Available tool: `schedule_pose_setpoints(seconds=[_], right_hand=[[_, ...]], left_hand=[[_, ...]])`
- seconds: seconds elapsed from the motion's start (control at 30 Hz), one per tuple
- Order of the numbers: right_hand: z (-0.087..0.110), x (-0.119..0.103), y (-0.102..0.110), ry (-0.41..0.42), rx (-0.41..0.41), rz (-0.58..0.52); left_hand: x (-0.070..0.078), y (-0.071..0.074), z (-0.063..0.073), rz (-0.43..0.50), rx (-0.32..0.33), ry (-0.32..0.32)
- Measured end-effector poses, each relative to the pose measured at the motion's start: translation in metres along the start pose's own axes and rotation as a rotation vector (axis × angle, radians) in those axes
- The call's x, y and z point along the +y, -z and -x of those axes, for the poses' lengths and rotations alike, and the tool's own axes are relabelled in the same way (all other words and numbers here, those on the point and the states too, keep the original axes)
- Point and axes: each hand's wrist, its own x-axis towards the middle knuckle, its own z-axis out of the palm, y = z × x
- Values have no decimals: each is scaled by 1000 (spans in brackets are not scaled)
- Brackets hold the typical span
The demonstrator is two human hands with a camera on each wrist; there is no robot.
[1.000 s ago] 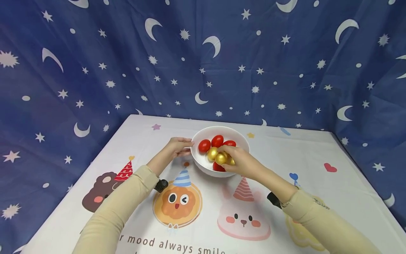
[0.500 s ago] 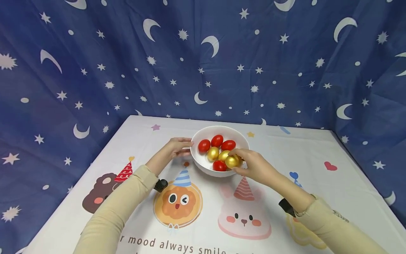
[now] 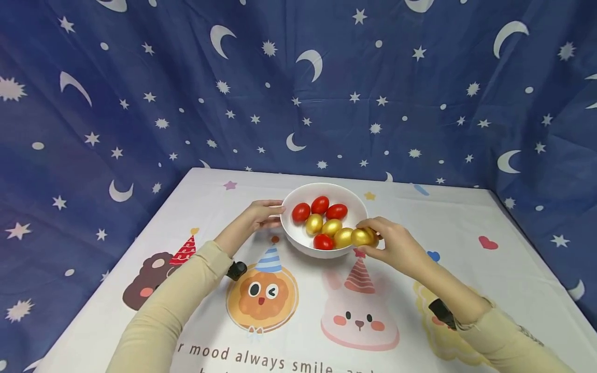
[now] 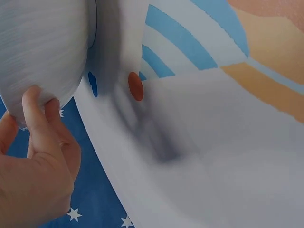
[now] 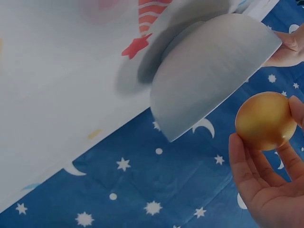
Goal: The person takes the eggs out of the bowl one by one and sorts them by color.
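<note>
In the head view a white bowl (image 3: 353, 203) stands on the table, holding several red eggs (image 3: 320, 205) and three golden eggs (image 3: 332, 227). My left hand (image 3: 259, 214) grips the bowl's left rim; the left wrist view shows its thumb and fingers on either side of the bowl wall (image 4: 47, 52). At the bowl's right rim, my right hand (image 3: 396, 243) pinches another golden egg (image 3: 362, 237) between thumb and fingertips. The right wrist view has this golden egg (image 5: 265, 121) apart from the bowl's outer wall (image 5: 213, 71).
A white printed tablecloth (image 3: 275, 357) with cartoon animals and lettering covers the table. Behind it hangs a dark blue curtain (image 3: 261, 67) with moons and stars. A dark wrist camera (image 3: 442, 313) sits under the right wrist, another dark camera (image 3: 237, 271) under the left.
My right hand has moved right with the golden egg, from over the bowl's middle to its right rim, uncovering the eggs beneath. My left hand has stayed on the bowl.
</note>
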Motion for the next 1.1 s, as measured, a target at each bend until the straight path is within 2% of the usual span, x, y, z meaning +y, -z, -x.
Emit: schedule_pose_setpoints(seconds=[0.2, 0.43, 0.7, 0.87, 1.1], right_hand=[[7, 8, 4, 16, 28, 10], [11, 19, 7, -22, 19, -4], [13, 49, 12, -147, -12, -23], [4, 62, 9, -208, -22, -26], [-16, 80, 8, -302, -40, -3]], left_hand=[[0, 1, -1, 1, -16, -2], [1, 4, -1, -15, -14, 8], [-4, -5, -2, -30, -39, 13], [-8, 2, -2, -30, -35, 23], [2, 2, -1, -40, -49, 6]])
